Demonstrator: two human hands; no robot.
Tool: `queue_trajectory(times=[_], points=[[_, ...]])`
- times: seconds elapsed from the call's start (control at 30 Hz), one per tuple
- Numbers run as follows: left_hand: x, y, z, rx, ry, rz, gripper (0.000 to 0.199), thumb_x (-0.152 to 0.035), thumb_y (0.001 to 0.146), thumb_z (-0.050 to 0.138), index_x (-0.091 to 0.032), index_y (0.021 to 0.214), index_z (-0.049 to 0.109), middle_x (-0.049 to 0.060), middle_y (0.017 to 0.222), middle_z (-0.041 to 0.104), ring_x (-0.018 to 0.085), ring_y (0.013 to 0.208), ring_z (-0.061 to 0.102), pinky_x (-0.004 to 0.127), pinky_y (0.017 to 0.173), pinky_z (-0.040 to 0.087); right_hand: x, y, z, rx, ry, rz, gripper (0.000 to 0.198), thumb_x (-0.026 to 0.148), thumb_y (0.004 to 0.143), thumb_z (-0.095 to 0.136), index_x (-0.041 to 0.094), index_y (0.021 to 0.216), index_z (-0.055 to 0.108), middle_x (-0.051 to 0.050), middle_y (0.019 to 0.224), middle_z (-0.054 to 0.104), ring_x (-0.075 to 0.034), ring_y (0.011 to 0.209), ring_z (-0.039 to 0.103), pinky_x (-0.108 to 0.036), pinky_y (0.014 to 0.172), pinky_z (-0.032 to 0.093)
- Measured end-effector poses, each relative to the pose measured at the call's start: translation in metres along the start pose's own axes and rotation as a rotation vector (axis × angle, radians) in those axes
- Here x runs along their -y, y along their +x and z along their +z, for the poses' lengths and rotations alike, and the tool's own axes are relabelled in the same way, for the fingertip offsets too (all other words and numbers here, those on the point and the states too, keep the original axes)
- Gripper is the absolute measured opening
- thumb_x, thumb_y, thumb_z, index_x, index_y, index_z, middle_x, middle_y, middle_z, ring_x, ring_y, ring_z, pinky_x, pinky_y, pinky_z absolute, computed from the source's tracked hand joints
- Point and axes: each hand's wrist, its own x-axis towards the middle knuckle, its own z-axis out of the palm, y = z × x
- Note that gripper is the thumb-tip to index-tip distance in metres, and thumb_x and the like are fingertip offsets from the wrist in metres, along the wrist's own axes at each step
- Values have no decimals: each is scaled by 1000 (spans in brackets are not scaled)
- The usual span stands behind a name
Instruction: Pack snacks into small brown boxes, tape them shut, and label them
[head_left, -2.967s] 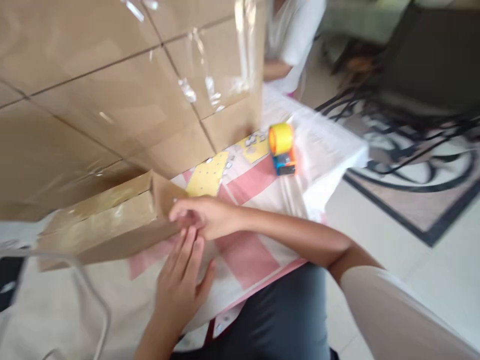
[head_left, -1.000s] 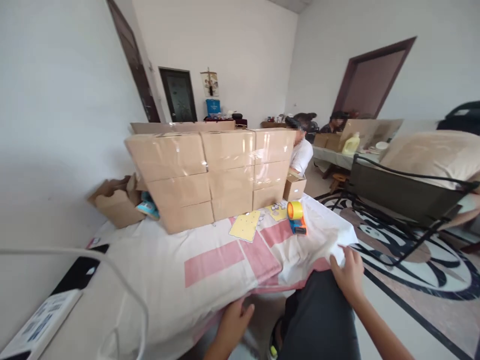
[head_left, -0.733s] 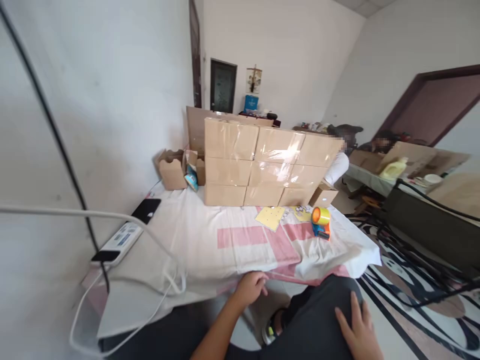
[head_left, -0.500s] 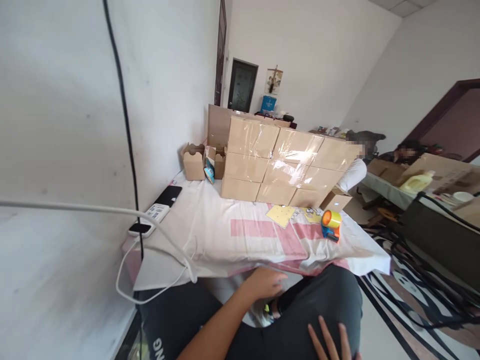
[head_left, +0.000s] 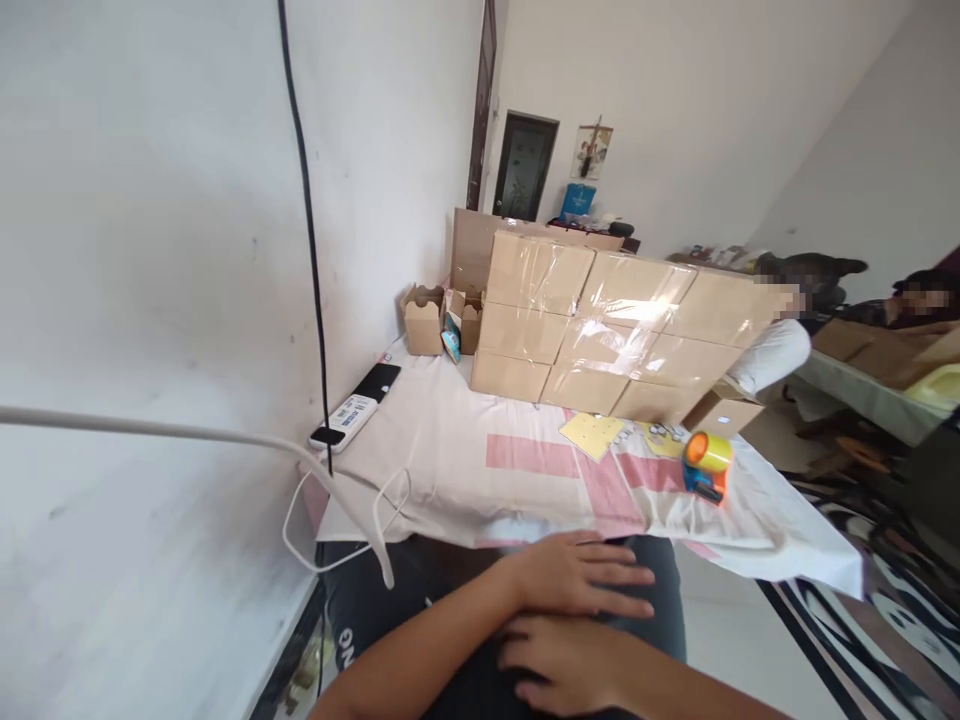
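Tape dispenser (head_left: 707, 465): sitting on the worktop (head_left: 442, 455), ahead and to the right of the left hand (head_left: 570, 577), the nearer one
Left fingers: spreading flat over the lap (head_left: 665, 600), holding nothing
Right hand (head_left: 568, 660): resting just beside, loosely curling, apparently holding nothing, though its palm is hiding
Stacked boxes (head_left: 592, 372): standing beyond, running lengthwise left to right
Count: one dispenser, two hands, nine box fronts showing

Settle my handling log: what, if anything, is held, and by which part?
Nothing visible is held. The left grip lies open over the lap; the right grip curls loosely beside it. The tape dispenser sits untouched on the cloth.
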Motion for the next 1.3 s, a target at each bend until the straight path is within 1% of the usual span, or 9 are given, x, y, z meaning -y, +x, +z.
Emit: queue_trajectory(times=[0.13, 0.23, 0.33, 0.5, 0.67, 0.83, 1.0, 1.13, 1.3], points=[[66, -29, -87, -699, 299, -302, 49, -25, 94, 56, -29, 143, 56, 9, 154, 54, 26, 149, 42, 45, 124, 34, -60, 98, -66, -141, 141, -184, 30, 23, 95, 50, 23, 118, 70, -7, 108, 76, -22, 101, 72, -37, 91, 59], [142, -68, -159, -1114, 335, -672, 51, -28, 93, 58, -21, 144, 50, 16, 159, 44, 28, 150, 40, 47, 122, 36, -133, 186, -92, -497, 254, -33, 30, 26, 94, 52, 21, 119, 67, -15, 137, 65, -28, 132, 59, -49, 111, 48], [234, -113, -216, -1450, 165, -1076, 66, -30, 88, 66, -18, 148, 40, 17, 162, 38, 25, 151, 38, 39, 122, 36, -206, 289, -106, -664, 461, 178, 47, 31, 92, 56, 20, 137, 55, -17, 157, 46, -29, 148, 44, -52, 121, 39], [383, -151, -244, -1563, 46, -1315, 76, -40, 95, 59, -7, 154, 24, 28, 165, 26, 28, 157, 27, 44, 126, 26, -299, 450, -106, -812, 718, 580, 88, 21, 76, 65, 15, 157, 29, -17, 169, 21, -34, 160, 12, -55, 129, 15], [463, -165, -225, -1485, 10, -1299, 79, -57, 98, 54, -13, 158, 25, 22, 163, 34, 22, 153, 36, 33, 123, 33, -349, 506, -63, -900, 752, 822, 77, 27, 89, 51, 9, 158, 24, -24, 161, 32, -36, 152, 27, -56, 126, 20], [484, -204, -226, -1355, 101, -1206, 82, -77, 92, 48, -13, 143, 50, 21, 151, 48, 25, 144, 46, 35, 121, 35, -368, 508, -35, -1033, 620, 732, 56, 34, 95, 42, 19, 149, 42, -17, 144, 49, -28, 139, 46, -44, 121, 35], [469, -200, -235, -1249, 28, -1170, 70, -73, 99, 32, -20, 143, 47, 15, 144, 58, 23, 138, 52, 36, 115, 41, -377, 515, -31, -1063, 671, 676, 48, 30, 95, 39, 22, 142, 42, -13, 141, 52, -23, 136, 49, -46, 120, 37], [420, -203, -259, -900, 340, -1631, 44, -52, 104, 41, -18, 114, 65, 16, 117, 70, 32, 123, 63, 48, 111, 43, -376, 515, -30, -1044, 732, 641, 50, 28, 93, 40, 24, 143, 39, -13, 144, 51, -23, 140, 46, -49, 121, 35], [355, -231, -285, -395, 359, -2028, 42, -38, 68, 86, -22, 100, 65, 9, 96, 72, 33, 99, 70, 45, 92, 52, -380, 520, -27, -1058, 698, 639, 53, 24, 91, 40, 20, 144, 40, -14, 144, 51, -23, 141, 46, -48, 120, 36]])
